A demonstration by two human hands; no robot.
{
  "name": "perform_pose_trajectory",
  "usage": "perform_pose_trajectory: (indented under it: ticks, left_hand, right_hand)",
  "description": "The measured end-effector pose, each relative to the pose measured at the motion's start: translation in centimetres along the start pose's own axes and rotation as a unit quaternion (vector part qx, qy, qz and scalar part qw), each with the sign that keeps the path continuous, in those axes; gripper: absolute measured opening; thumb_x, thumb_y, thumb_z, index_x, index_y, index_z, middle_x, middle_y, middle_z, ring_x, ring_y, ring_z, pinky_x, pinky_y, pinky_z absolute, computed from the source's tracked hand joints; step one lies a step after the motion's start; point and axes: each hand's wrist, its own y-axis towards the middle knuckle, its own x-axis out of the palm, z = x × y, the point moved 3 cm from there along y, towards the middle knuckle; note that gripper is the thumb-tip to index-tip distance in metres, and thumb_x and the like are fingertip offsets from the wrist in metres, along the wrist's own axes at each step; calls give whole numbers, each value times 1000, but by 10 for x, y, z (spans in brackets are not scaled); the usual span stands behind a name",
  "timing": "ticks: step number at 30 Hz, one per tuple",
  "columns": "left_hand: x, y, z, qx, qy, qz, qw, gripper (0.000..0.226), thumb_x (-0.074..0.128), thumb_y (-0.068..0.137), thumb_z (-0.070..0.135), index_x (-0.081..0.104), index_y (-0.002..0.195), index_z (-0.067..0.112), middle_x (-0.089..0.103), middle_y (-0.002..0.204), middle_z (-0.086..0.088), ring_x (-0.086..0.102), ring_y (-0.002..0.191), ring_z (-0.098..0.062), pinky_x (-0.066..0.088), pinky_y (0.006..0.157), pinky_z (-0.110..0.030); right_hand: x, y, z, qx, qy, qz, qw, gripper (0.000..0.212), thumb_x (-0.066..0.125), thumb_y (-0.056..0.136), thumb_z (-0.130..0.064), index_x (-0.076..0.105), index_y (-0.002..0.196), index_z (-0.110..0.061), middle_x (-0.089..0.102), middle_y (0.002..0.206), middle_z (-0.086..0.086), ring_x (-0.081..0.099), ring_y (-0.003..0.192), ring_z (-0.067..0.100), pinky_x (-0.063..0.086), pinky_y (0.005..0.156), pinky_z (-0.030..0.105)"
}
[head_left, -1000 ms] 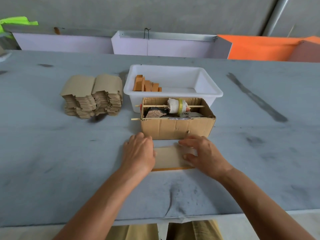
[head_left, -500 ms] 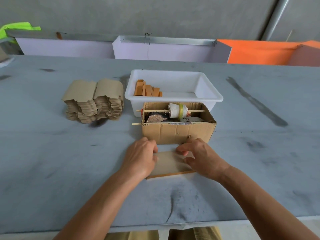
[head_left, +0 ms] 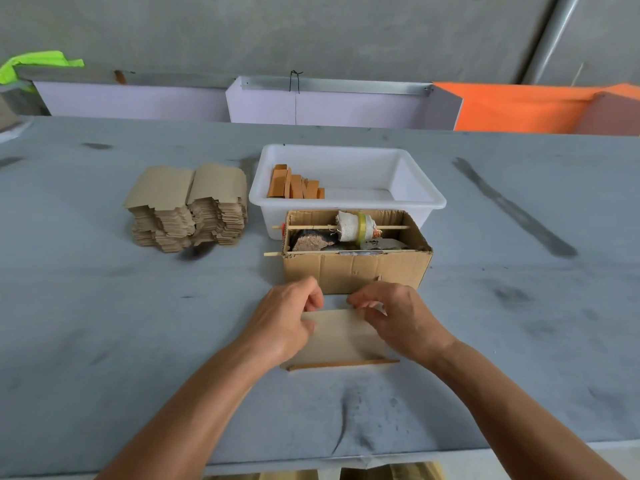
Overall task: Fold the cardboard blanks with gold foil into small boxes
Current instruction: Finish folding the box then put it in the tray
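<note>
A flat cardboard blank [head_left: 341, 337] lies on the grey table between my hands, its near edge showing a gold-brown strip. My left hand [head_left: 284, 323] grips the blank's left side, fingers curled at its far left corner. My right hand [head_left: 394, 317] pinches the far edge on the right. Two tall stacks of unfolded blanks [head_left: 188, 209] stand at the back left. Several folded orange-gold boxes [head_left: 294, 185] sit in the left end of a white plastic tub [head_left: 415, 202].
An open brown carton [head_left: 356, 268] stands just beyond my hands, holding a stick with a tape roll [head_left: 356, 225] and scraps. Purple and orange bins [head_left: 519, 105] line the table's far edge. The table's front edge [head_left: 346, 459] runs below my forearms.
My hands went from lying flat on the blank to curling at its far edge. The blank has slid nearer to me, and its far edge appears to be lifting.
</note>
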Motion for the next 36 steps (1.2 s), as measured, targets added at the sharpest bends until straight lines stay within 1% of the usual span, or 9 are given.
perform_pose_trajectory:
  ticks: [4,10,14,19,21,23,28,33,36]
  left_hand:
    - [0,3,-2,10,-9,18,1000,24,68,80,6,67,101,16,51,79,14,45,67,-2,34,63,-13]
    - [0,5,0,21,4,35,999,9,67,83,10,73,84,17,54,73,12,53,70,-9,45,71,-23]
    - [1,3,3,63,51,49,996,8,67,82,10,73,83,16,59,82,5,54,85,-15,42,75,-26]
    - [1,-3,8,147,140,51,978,11,66,80,0,73,78,9,61,75,-6,54,82,-25,46,66,-36]
    - [0,-6,11,177,176,62,966,17,71,67,-9,72,68,8,58,65,-7,57,70,-26,47,54,-33]
    - [-3,-10,17,203,216,63,953,14,70,57,-3,71,59,11,55,58,-3,58,60,-22,46,46,-25]
    - [-4,-19,27,228,296,19,927,10,67,45,5,67,50,14,53,55,0,57,55,-19,44,46,-20]
    - [-2,-25,30,211,361,-6,909,27,90,42,12,64,46,19,52,54,5,56,55,-15,42,47,-21]
    - [1,-30,35,187,381,-9,905,26,90,45,18,65,47,19,53,55,6,56,54,-15,40,48,-23]
  right_hand:
    - [2,2,-2,-10,-52,5,999,22,59,91,-7,71,108,-14,65,110,2,59,98,14,40,82,14]
    - [2,1,-4,-30,-107,0,994,17,56,92,-14,71,99,-18,64,103,0,58,95,19,43,87,31]
    - [4,-2,-7,-81,-182,5,980,14,57,90,-12,70,91,-17,64,92,0,58,90,22,41,82,35]
    - [1,-7,-8,-162,-243,50,955,19,76,64,5,67,65,-12,58,62,4,57,60,27,45,53,34]
    - [1,-9,-9,-187,-268,49,944,23,79,59,5,68,65,-14,56,62,3,55,59,24,44,53,30]
    - [2,-10,-12,-202,-290,45,934,24,78,57,6,69,63,-15,55,61,2,53,58,23,41,53,28]
    - [3,-15,-14,-221,-327,39,918,24,79,57,4,68,58,-17,53,60,1,51,56,21,44,52,29]
    - [2,-23,-13,-201,-334,24,920,17,78,67,-5,73,69,-21,57,66,-1,55,63,19,46,54,31]
    - [7,-25,-17,-163,-341,-23,926,21,59,80,-5,71,87,-20,59,83,3,54,80,22,44,67,32]
